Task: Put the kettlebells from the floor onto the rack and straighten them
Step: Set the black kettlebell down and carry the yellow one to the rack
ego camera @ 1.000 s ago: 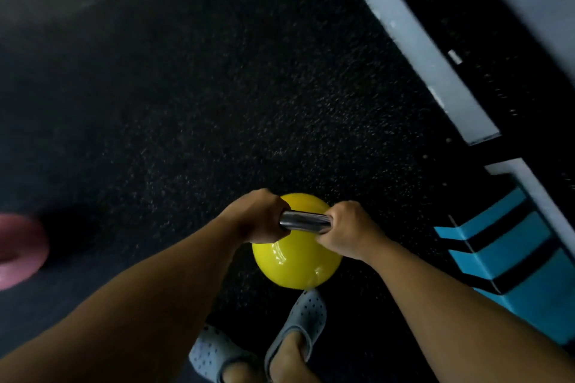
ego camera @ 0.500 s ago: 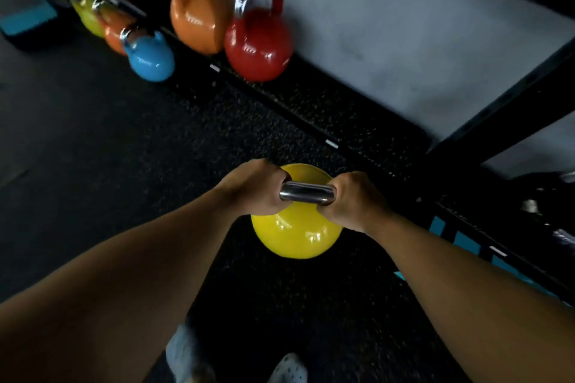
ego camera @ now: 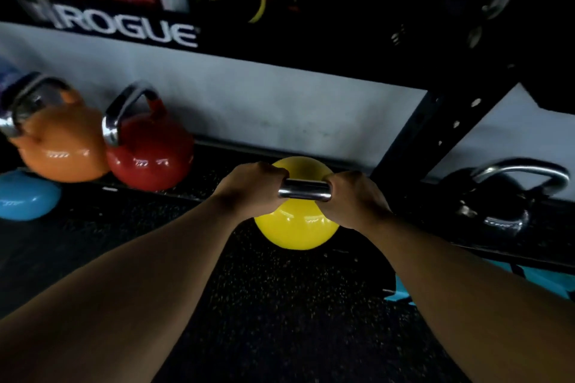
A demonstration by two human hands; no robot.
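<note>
A yellow kettlebell (ego camera: 297,227) with a chrome handle hangs in the air in front of the rack's low shelf (ego camera: 249,154). My left hand (ego camera: 249,188) and my right hand (ego camera: 354,199) both grip its handle, one at each end. On the shelf to the left stand an orange kettlebell (ego camera: 59,146) and a red kettlebell (ego camera: 149,154), side by side and touching. A blue kettlebell (ego camera: 25,196) sits lower at the far left. To the right of the rack's upright lies a black kettlebell (ego camera: 501,205).
The black rack upright (ego camera: 448,121) slants down just right of my hands. An upper shelf beam (ego camera: 124,31) marked ROGUE carries pink pads, bands and dark gear. A teal striped object (ego camera: 529,280) lies on the speckled black floor at the right.
I have turned from the open floor toward the rack while carrying the yellow kettlebell. The rack and its kettlebells are now close in front, and the gap beside the red one is nearer.
</note>
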